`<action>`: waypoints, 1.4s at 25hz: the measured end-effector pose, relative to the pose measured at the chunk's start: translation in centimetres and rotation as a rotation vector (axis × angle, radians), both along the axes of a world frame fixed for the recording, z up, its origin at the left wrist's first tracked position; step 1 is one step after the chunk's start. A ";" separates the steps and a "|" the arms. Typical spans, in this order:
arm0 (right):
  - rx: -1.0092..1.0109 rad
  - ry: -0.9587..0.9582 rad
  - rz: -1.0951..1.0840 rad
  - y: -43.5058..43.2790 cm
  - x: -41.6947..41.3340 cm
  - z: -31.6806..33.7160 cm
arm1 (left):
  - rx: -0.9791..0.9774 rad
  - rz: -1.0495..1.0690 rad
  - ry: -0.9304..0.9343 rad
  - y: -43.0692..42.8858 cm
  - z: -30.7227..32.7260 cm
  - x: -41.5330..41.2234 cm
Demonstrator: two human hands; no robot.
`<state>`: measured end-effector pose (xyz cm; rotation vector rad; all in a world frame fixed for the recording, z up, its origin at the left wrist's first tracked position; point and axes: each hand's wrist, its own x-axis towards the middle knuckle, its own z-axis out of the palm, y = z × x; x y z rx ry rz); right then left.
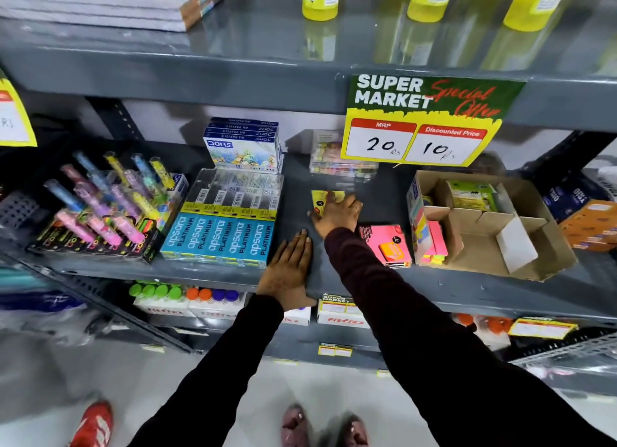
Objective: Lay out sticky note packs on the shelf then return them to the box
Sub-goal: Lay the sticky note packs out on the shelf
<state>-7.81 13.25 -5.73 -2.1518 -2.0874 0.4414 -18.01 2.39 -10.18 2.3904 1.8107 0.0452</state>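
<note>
My right hand (338, 215) lies on a yellow sticky note pack (320, 197) in the middle of the grey shelf (367, 192), fingers around it. A pink sticky note pack (385, 244) lies flat on the shelf to its right, next to an open cardboard box (521, 242). Inside the box a green-yellow pack (469, 196) sits at the back and pink and yellow notes (434, 242) stand at its left wall. My left hand (290, 273) rests flat on the shelf's front edge, holding nothing.
Left of my hands lie blue Apsara pencil boxes (220, 236), a stack of Doms boxes (243, 146) and a rack of highlighters (107, 209). A price sign (424, 119) hangs from the upper shelf. Clear packs (337, 162) sit at the back. Orange boxes (591, 222) stand right of the cardboard box.
</note>
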 end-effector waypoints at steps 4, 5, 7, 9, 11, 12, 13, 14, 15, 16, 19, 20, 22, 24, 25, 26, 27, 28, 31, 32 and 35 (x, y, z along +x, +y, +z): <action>0.066 -0.024 0.015 -0.7 0.6 1.1 | 0.052 -0.011 0.027 0.0 -0.8 -0.2; 0.130 -0.045 0.009 -1.8 1.8 1.6 | 0.039 -0.009 0.016 0.0 -0.7 -0.2; 0.213 -0.063 -0.049 -4.6 4.8 2.3 | 0.032 0.009 0.005 -0.2 -0.4 -0.1; 0.104 -0.063 -0.127 -7.0 7.3 2.7 | 0.044 0.011 0.013 -0.2 -0.3 -0.1; 0.005 -0.077 -0.156 -7.6 8.3 2.6 | 0.059 0.008 0.021 -0.2 -0.4 -0.1; -0.004 -0.070 -0.155 -7.6 8.4 2.5 | 0.065 0.004 0.027 -0.1 -0.4 -0.1; 0.001 -0.058 -0.149 -7.6 8.3 2.5 | 0.069 0.003 0.027 -0.1 -0.4 -0.1; 0.014 -0.052 -0.140 -7.4 8.2 2.6 | 0.069 0.003 0.024 -0.2 -0.5 -0.1; 0.034 -0.053 -0.132 -7.1 8.1 2.8 | 0.069 0.003 0.021 -0.2 -0.4 -0.1; 0.053 -0.052 -0.122 -6.4 8.0 2.9 | 0.064 0.002 0.020 -0.2 -0.4 0.0; 0.030 -0.022 -0.129 -1.8 7.5 3.5 | 0.067 -0.002 0.008 -0.2 -0.3 0.1; -0.001 0.001 -0.141 -0.2 7.4 3.5 | 0.073 -0.004 -0.003 -0.2 -0.3 0.1; -0.062 0.028 -0.154 2.0 7.4 3.0 | 0.071 -0.001 -0.020 -0.3 -0.3 0.1; -0.126 0.006 -0.143 2.9 7.6 2.1 | 0.086 0.007 -0.030 -0.3 -0.3 0.0; -0.129 -0.002 -0.133 2.7 7.6 2.0 | 0.094 0.011 -0.037 -0.4 -0.2 0.1; -0.100 0.000 -0.131 2.3 7.7 2.3 | 0.101 0.011 -0.046 -0.4 -0.2 0.1; -0.049 0.010 -0.138 1.5 8.0 2.7 | 0.102 0.009 -0.055 -0.4 -0.2 0.0; -0.005 0.014 -0.141 0.4 8.3 3.1 | 0.099 0.006 -0.058 -0.5 -0.1 0.0; 0.001 -0.019 -0.100 -4.6 9.1 3.6 | 0.091 0.004 -0.026 -0.3 -0.1 -0.1; -0.032 -0.025 -0.098 -6.0 9.2 3.5 | 0.089 0.004 -0.009 -0.3 -0.1 0.0; -0.046 -0.024 -0.133 -7.6 9.0 3.0 | 0.065 0.013 0.021 -0.4 -0.1 0.1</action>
